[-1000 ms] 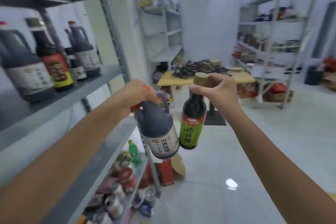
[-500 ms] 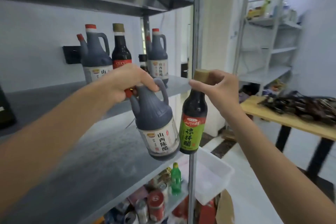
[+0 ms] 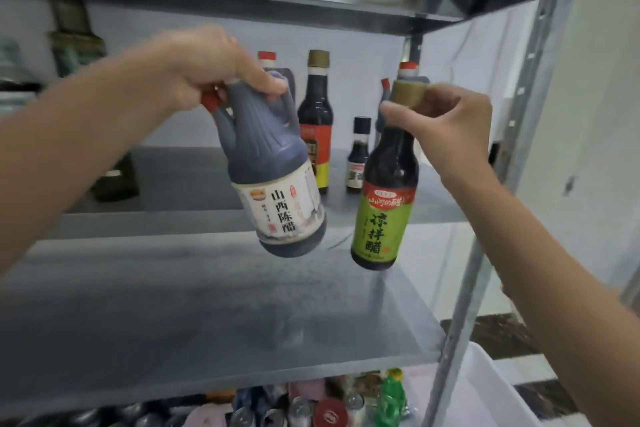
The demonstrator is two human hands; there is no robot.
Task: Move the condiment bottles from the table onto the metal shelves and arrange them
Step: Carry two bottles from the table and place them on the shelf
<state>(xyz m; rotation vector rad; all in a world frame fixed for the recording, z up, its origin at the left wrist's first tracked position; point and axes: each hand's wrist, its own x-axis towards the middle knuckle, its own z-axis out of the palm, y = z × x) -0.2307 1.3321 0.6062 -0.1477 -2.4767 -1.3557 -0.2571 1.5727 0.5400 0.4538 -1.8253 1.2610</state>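
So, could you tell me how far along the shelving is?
Done: a red-label bottle and a small bottle stand on the metal shelf. In hand: the left hand holds a jug, the right hand a green-label bottle by its cap, both airborne. Left: setting both down and arranging them.

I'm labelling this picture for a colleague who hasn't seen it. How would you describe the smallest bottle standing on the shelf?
Find the second metal shelf from the top and look along its back. The small bottle stands just right of the tall bottle with the red label. It alone is short and black-capped; its neighbours' caps are tan or red.
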